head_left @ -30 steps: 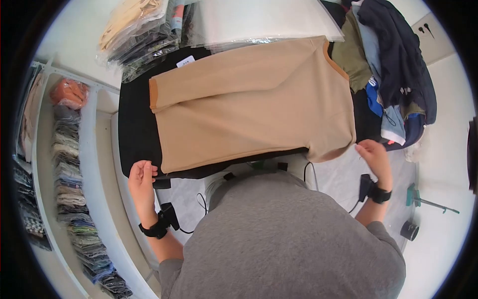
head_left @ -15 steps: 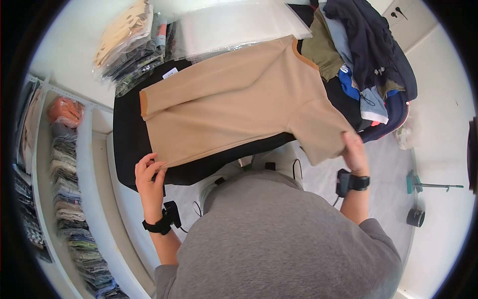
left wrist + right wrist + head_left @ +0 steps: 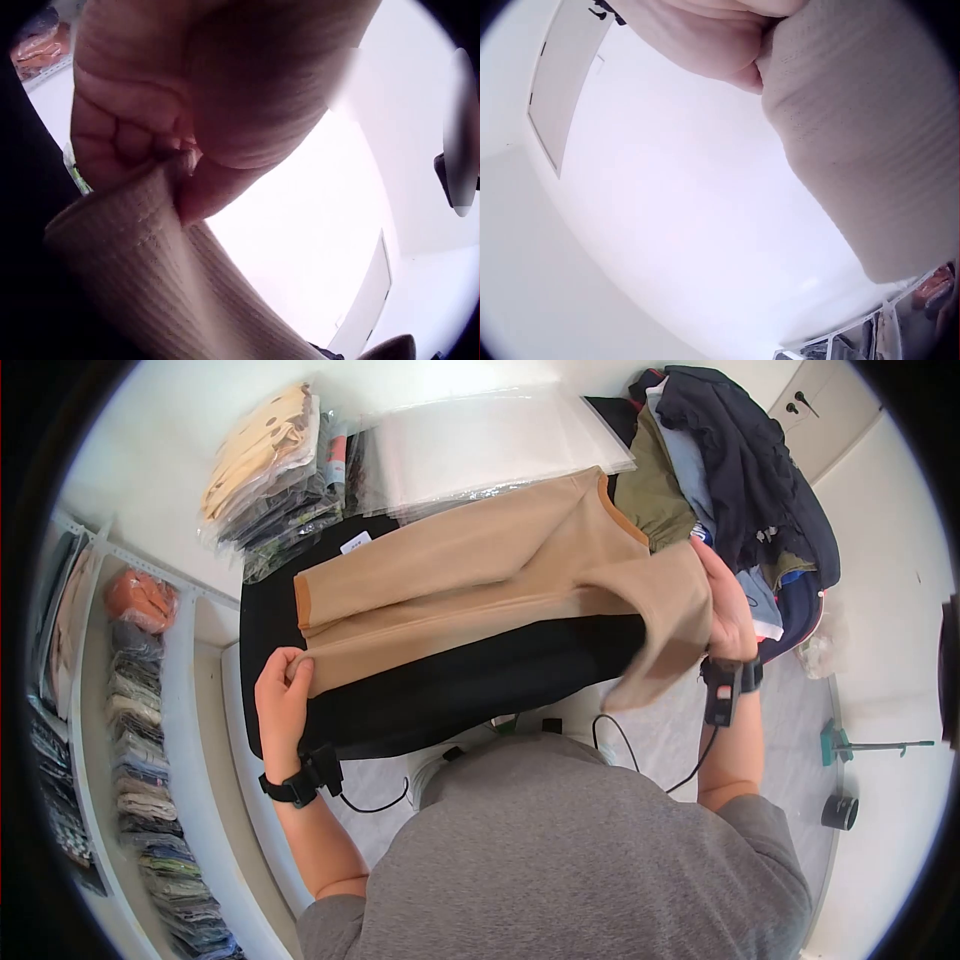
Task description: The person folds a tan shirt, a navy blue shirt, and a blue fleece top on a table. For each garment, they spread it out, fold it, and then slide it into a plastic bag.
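Observation:
A tan sweatshirt (image 3: 455, 585) with orange-brown trim lies part folded across a black-covered table (image 3: 470, 672), its near side lifted. At its left end my left hand (image 3: 280, 695) pinches the hem corner between thumb and fingers. The left wrist view shows that ribbed fabric (image 3: 161, 262) bunched in the pinch of the left hand (image 3: 225, 90). On the right, my right hand (image 3: 730, 605) holds the raised sleeve (image 3: 672, 605), which hangs down off the hand. In the right wrist view the cloth (image 3: 870, 142) partly hides its fingertips.
Clear plastic bags (image 3: 480, 445) lie behind the sweatshirt, with a stack of bagged clothes (image 3: 265, 470) at back left. A heap of dark and olive clothes (image 3: 740, 460) occupies the right end. Shelves of folded packs (image 3: 145, 750) run along the left.
My right hand has taken hold of the sleeve and raised it up and away from my body. My left hand now grips the hem corner; the near side has lifted, baring more black cover.

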`<state>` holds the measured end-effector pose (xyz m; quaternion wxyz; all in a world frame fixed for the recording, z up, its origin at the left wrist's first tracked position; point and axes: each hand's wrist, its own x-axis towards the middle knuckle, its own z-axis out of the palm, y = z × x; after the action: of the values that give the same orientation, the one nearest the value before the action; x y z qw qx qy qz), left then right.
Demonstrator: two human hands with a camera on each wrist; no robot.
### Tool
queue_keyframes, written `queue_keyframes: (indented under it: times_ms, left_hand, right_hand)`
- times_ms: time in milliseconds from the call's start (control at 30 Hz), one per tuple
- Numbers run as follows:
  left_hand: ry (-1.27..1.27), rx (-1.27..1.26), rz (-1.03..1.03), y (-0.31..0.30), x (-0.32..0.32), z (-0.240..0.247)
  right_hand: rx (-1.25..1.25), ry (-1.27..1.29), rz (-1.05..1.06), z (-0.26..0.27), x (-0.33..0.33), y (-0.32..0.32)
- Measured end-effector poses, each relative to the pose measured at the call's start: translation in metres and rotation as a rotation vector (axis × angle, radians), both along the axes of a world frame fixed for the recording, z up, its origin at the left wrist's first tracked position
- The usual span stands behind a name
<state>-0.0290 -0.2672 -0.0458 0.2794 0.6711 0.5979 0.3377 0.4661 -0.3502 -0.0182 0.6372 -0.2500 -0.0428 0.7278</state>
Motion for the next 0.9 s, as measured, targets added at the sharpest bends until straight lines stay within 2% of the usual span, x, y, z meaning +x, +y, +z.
queue_keyframes:
  times_ms: [67,100,200,233,267,333,400,467,533,600,667,733,800,867,900]
  left_hand:
    - [0.138,0.032,0.037,0.015,0.005,-0.001]
    - [0.141,0.029,0.032,0.022,0.004,-0.006]
    - [0.272,0.002,-0.008,0.04,0.0,-0.025]
    - [0.304,-0.025,0.008,0.042,0.0,-0.029]
    - [0.334,-0.052,0.025,0.043,0.0,-0.032]
    - [0.327,-0.093,0.021,0.043,0.0,-0.029]
    - [0.31,-0.138,0.021,0.04,0.001,-0.026]
    - [0.246,-0.184,0.053,0.035,0.002,-0.021]
    - [0.261,-0.219,0.033,0.029,-0.003,-0.019]
    - [0.202,0.01,0.113,0.021,-0.005,-0.02]
    - [0.297,0.053,0.105,0.015,0.006,-0.003]
    - [0.007,0.114,0.07,0.007,0.029,0.009]
    - [-0.084,0.167,-0.116,0.003,0.053,0.015]
    - [-0.141,0.038,-0.296,-0.004,0.085,0.027]
    - [-0.209,-0.067,-0.399,-0.007,0.099,0.028]
  right_hand:
    - [0.058,-0.016,0.077,-0.012,0.006,0.027]
    - [0.122,0.019,0.184,-0.019,0.009,0.039]
    - [0.155,-0.017,0.204,-0.031,-0.004,0.067]
    - [0.089,-0.313,0.025,-0.045,-0.001,0.08]
    - [0.083,-0.31,0.019,-0.054,0.005,0.079]
    - [-0.083,-0.658,0.05,-0.041,-0.012,0.068]
    - [-0.024,-0.729,0.054,-0.037,-0.007,0.046]
    - [-0.058,-1.138,-0.034,-0.016,-0.015,0.011]
    - [-0.108,-1.416,-0.071,-0.026,-0.006,-0.022]
    - [-0.168,-1.508,-0.118,-0.039,-0.007,-0.051]
    - [-0.249,-1.838,-0.023,-0.041,-0.022,-0.069]
    - [-0.204,-1.884,-0.055,-0.042,-0.033,-0.071]
    - [-0.186,-1.927,0.18,-0.043,-0.035,-0.067]
    - [-0.109,-1.924,0.134,-0.024,-0.047,-0.057]
    - [-0.039,-1.65,0.161,-0.012,-0.052,-0.051]
